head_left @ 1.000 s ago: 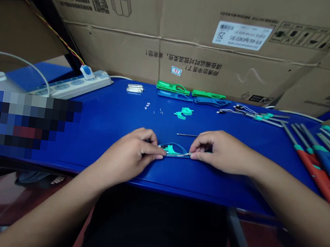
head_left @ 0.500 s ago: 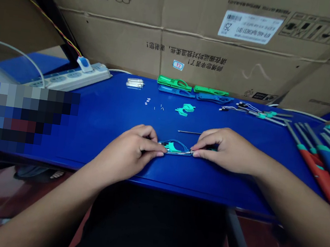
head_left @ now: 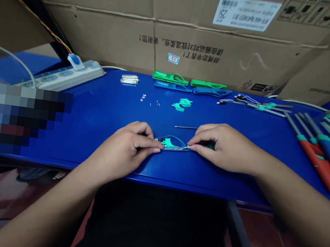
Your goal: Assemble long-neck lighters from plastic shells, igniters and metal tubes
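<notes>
A blue lighter handle half (head_left: 178, 139) lies on the table in front of me, with a teal trigger (head_left: 169, 142) and thin wires inside. My left hand (head_left: 133, 143) holds its left end, thumb and fingers closed on it. At the right end, my right hand (head_left: 220, 145) pinches a metal tube end (head_left: 188, 147) where the wires run in. The rest of that tube is hidden under my right palm. Just behind the handle is a thin metal rod (head_left: 185, 127), its right end covered by my right hand.
Green shells (head_left: 169, 77) and blue shells (head_left: 212, 92) lie along the cardboard (head_left: 104, 29). Teal triggers (head_left: 182, 104), tiny parts (head_left: 158, 103) and clear cylinders (head_left: 130, 79) lie before them. Wired tubes (head_left: 259, 107) and orange-handled lighters (head_left: 321, 166) are right; a power strip (head_left: 58, 75) is left.
The view has shifted, so most things appear slightly higher and farther left. Both hands keep their grip on the handle half and tube, with little visible movement between them.
</notes>
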`<action>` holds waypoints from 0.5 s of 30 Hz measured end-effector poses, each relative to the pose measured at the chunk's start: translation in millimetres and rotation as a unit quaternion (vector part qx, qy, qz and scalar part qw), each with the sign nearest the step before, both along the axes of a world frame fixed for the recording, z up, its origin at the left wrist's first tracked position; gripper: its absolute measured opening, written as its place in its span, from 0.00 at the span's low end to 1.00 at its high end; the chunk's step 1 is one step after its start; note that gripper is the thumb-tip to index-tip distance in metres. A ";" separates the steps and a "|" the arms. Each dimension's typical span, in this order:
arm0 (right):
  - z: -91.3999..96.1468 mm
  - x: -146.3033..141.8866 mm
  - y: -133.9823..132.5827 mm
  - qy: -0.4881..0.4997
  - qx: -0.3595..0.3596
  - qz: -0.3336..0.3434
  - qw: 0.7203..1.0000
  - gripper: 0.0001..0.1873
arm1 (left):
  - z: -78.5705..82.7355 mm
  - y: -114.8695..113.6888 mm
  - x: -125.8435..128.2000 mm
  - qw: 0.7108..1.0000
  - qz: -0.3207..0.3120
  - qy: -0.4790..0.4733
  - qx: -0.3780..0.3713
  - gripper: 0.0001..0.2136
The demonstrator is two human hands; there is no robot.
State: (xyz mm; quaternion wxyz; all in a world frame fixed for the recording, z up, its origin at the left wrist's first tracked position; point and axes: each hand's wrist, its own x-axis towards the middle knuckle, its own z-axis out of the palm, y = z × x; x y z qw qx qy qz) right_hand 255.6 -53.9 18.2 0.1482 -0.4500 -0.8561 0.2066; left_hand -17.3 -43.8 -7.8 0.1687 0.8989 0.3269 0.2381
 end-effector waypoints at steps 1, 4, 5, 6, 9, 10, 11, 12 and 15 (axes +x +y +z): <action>0.0 -0.2 -0.7 -0.001 0.001 -0.005 1.000 0.09 | 0.3 -0.1 0.1 1.000 -0.001 -0.001 0.001 0.09; 0.5 -1.1 -1.7 -0.006 -0.008 -0.018 1.000 0.08 | 0.3 -0.1 0.3 1.000 0.000 -0.001 0.002 0.09; 1.0 -1.5 -1.5 -0.007 -0.011 -0.019 1.000 0.07 | 0.1 -0.1 0.3 1.000 0.000 -0.002 0.003 0.09; 1.5 -2.1 -1.0 -0.009 -0.014 -0.020 1.000 0.07 | -0.3 0.0 0.2 1.000 0.000 -0.003 0.003 0.09; 3.7 -4.7 1.9 -0.027 -0.018 -0.022 0.999 0.06 | -1.4 0.4 -0.2 1.000 0.001 -0.005 0.006 0.09; 4.4 -5.7 3.1 -0.035 -0.022 -0.024 0.999 0.06 | -1.7 0.6 -0.2 1.000 0.002 -0.004 0.007 0.09; 5.0 -6.7 4.3 -0.043 -0.028 -0.027 0.998 0.06 | -2.0 0.7 -0.2 1.000 0.002 -0.003 0.008 0.09; 5.5 -7.5 5.4 -0.048 -0.034 -0.030 0.998 0.06 | -2.2 0.8 -0.1 1.000 0.002 -0.003 0.009 0.09; 6.0 -8.8 6.9 -0.060 -0.040 -0.031 0.997 0.05 | -1.7 0.5 -0.1 1.000 0.000 0.000 0.008 0.09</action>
